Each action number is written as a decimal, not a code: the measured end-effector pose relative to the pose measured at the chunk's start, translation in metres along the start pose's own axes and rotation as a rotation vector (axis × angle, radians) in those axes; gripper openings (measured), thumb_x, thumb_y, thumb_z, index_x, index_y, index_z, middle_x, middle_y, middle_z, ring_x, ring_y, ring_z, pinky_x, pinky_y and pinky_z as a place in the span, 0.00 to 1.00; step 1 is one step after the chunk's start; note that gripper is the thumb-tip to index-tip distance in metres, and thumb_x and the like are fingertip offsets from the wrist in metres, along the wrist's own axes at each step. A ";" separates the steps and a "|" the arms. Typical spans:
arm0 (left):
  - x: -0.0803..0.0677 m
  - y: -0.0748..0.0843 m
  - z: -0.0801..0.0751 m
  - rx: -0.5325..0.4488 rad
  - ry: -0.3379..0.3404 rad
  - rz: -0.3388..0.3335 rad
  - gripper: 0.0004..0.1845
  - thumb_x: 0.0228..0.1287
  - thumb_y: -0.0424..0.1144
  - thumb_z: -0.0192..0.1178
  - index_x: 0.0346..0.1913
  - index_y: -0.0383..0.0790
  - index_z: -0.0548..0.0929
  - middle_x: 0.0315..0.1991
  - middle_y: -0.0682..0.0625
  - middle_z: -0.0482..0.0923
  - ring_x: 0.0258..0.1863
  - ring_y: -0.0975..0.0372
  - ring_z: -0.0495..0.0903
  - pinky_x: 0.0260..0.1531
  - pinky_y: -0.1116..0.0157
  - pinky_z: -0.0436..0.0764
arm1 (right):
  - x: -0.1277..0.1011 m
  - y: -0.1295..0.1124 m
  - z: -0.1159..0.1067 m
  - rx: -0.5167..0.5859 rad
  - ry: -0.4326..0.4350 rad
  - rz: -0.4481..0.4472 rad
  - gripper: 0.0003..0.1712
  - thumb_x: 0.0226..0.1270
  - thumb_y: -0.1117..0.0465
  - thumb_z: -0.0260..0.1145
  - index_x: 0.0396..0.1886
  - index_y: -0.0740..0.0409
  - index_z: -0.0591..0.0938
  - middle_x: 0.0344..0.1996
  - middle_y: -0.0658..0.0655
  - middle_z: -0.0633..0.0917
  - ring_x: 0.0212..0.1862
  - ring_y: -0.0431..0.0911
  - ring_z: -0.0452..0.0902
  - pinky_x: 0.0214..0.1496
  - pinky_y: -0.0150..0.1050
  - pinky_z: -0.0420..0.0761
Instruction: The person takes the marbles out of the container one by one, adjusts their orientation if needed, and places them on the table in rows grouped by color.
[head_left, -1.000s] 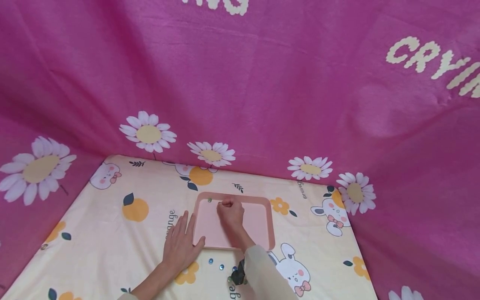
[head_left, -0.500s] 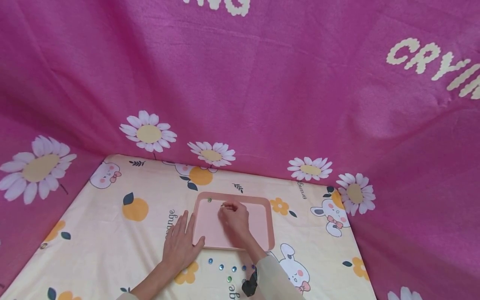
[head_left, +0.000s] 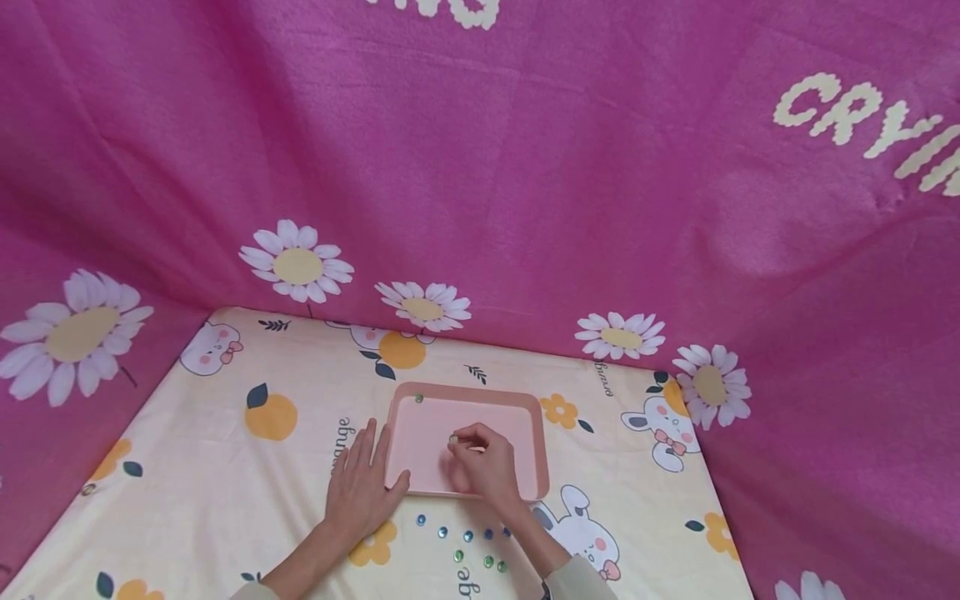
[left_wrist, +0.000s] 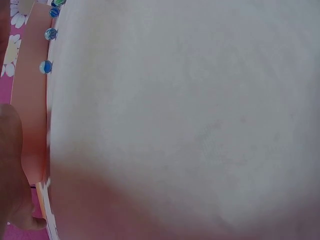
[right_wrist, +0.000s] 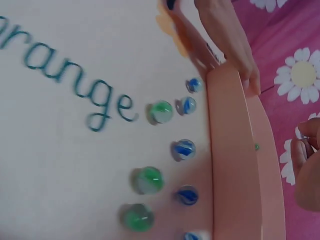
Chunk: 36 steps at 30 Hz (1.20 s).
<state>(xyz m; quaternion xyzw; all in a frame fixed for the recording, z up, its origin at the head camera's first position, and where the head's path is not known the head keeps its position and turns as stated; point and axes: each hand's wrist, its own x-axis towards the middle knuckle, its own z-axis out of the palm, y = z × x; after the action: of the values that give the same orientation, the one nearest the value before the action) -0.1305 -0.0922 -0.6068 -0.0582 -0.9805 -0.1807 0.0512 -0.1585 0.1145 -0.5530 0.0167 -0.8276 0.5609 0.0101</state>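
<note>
A pink tray (head_left: pixel 420 454) lies on the printed cloth. My left hand (head_left: pixel 362 487) rests flat on the cloth, its thumb against the tray's front left corner. My right hand (head_left: pixel 459 443) hovers over the tray's middle and pinches a small pale green marble (head_left: pixel 453 438) at its fingertips. One green marble (head_left: pixel 419 399) sits in the tray's far left corner. Several blue marbles (head_left: pixel 442 532) and green marbles (head_left: pixel 487 562) lie loose in front of the tray. In the right wrist view the marbles (right_wrist: pixel 161 112) lie beside the tray rim (right_wrist: pixel 232 165), with the left hand (right_wrist: pixel 232 45) at its end.
A cream cloth (head_left: pixel 225 450) with oranges and rabbits covers the table. A magenta daisy-print sheet (head_left: pixel 525 208) rises behind and at both sides. The left wrist view is mostly blurred white cloth (left_wrist: pixel 190 120), with blue marbles (left_wrist: pixel 45 66) at its left edge.
My right hand has drawn back from the tray's far edge to its middle, the small marble moving with its fingertips. The left hand has stayed put.
</note>
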 end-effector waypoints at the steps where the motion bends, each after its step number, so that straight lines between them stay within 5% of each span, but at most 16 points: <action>1: 0.000 0.000 0.000 0.001 0.002 0.002 0.45 0.66 0.59 0.56 0.77 0.35 0.59 0.77 0.37 0.52 0.74 0.43 0.54 0.70 0.42 0.56 | -0.005 0.000 -0.002 0.001 -0.005 -0.004 0.08 0.64 0.63 0.72 0.43 0.58 0.87 0.34 0.46 0.87 0.38 0.42 0.82 0.44 0.31 0.82; 24: 0.000 0.000 0.000 0.017 0.005 -0.002 0.45 0.66 0.59 0.56 0.77 0.34 0.59 0.77 0.36 0.52 0.74 0.44 0.54 0.70 0.42 0.56 | -0.077 0.014 -0.012 -0.095 -0.195 0.038 0.08 0.58 0.69 0.73 0.33 0.51 0.86 0.27 0.43 0.82 0.32 0.38 0.78 0.35 0.30 0.81; 36: 0.000 -0.001 0.002 0.004 0.036 0.004 0.45 0.64 0.59 0.57 0.76 0.33 0.60 0.77 0.36 0.53 0.74 0.43 0.55 0.70 0.42 0.57 | -0.091 0.030 -0.006 -0.225 -0.247 -0.136 0.06 0.58 0.66 0.75 0.34 0.52 0.86 0.28 0.38 0.81 0.31 0.31 0.76 0.34 0.29 0.80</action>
<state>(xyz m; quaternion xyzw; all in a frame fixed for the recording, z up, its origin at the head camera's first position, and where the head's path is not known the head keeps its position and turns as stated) -0.1309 -0.0926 -0.6088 -0.0568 -0.9796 -0.1797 0.0692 -0.0685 0.1327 -0.5818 0.1403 -0.8771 0.4564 -0.0517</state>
